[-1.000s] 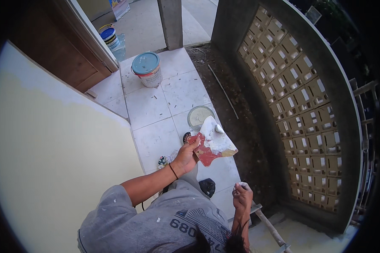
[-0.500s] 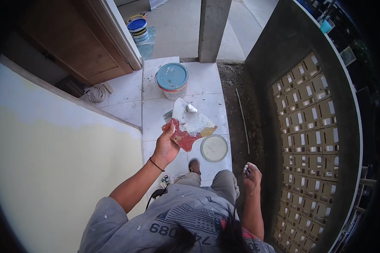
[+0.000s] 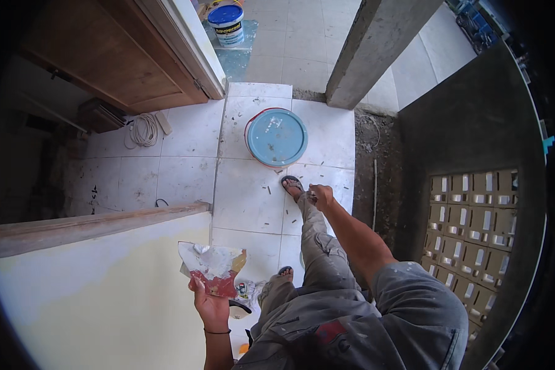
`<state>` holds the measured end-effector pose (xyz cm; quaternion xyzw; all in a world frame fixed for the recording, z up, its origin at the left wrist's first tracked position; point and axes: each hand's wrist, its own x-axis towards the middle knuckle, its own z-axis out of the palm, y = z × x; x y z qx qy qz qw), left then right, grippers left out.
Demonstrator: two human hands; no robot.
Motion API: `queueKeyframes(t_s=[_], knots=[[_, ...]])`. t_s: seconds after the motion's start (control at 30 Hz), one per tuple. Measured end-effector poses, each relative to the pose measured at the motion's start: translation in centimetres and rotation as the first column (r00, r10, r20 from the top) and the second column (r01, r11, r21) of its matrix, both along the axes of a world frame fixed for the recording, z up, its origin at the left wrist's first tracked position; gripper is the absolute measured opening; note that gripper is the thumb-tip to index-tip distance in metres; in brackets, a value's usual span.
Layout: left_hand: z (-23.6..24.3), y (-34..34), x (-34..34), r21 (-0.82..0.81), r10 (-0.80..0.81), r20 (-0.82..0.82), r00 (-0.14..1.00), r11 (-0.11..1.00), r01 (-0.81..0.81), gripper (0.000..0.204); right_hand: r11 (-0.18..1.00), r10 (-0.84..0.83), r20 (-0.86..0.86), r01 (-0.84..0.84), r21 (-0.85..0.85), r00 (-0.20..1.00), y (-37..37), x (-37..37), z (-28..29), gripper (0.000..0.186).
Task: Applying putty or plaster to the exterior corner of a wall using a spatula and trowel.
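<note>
My left hand, at the lower left beside the cream wall, grips a red board. White putty covers much of the board, with a tan patch at one corner. Something thin and grey shows at the board's left edge, too little of it to name. My right hand is closed, fingers curled, against the lower part of my grey trouser leg. Whether it pinches the cloth or holds something small, I cannot make out. Just ahead stands a bucket with a blue-grey lid, spotted white.
A blue-lidded white bucket stands farther off on a teal sheet. Coiled cable lies near the brown door. A concrete post, a strip of soil and a wall with pierced blocks line the right.
The board in my left hand has moved down and left. My right hand has swung forward to my leg. One foot has stepped toward the bucket, and the pale round lid no longer shows clearly.
</note>
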<state>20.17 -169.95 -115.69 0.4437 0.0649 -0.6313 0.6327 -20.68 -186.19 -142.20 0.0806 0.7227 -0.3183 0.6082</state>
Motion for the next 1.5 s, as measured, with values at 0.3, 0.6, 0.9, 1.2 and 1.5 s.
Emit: queueKeyframes(t_s=[0.3, 0.6, 0.9, 1.2, 1.5], knots=[[-5.0, -7.1, -7.9, 0.395, 0.028, 0.052, 0.998, 0.918, -0.046, 0.059, 0.971, 0.149, -0.292, -0.085, 0.222, 0.945, -13.3, -0.2, -22.1, 0.044], [-7.0, -17.4, -10.8, 0.627, -0.056, 0.295, 0.954, 0.765, -0.149, 0.07, 0.874, 0.235, -0.371, -0.029, 0.484, 0.898, -19.1, 5.5, -23.2, 0.061], [-7.3, -16.4, -8.8, 0.492, 0.106, 0.091, 0.99, 0.859, -0.138, 0.05, 0.815, 0.431, -0.372, -0.178, 0.551, 0.822, -18.4, 3.2, -23.8, 0.066], [-11.1, -8.6, -8.7, 0.5, 0.205, 0.012, 0.979, 0.846, -0.183, 0.052, 0.734, 0.673, -0.41, -0.49, 0.471, 0.615, -17.9, -2.5, -22.5, 0.064], [-12.0, -4.5, -11.1, 0.498, 0.334, 0.082, 0.939, 0.803, -0.329, 0.054, -0.087, 0.637, -0.628, -0.852, 0.517, -0.447, -37.2, 1.5, -20.4, 0.053]])
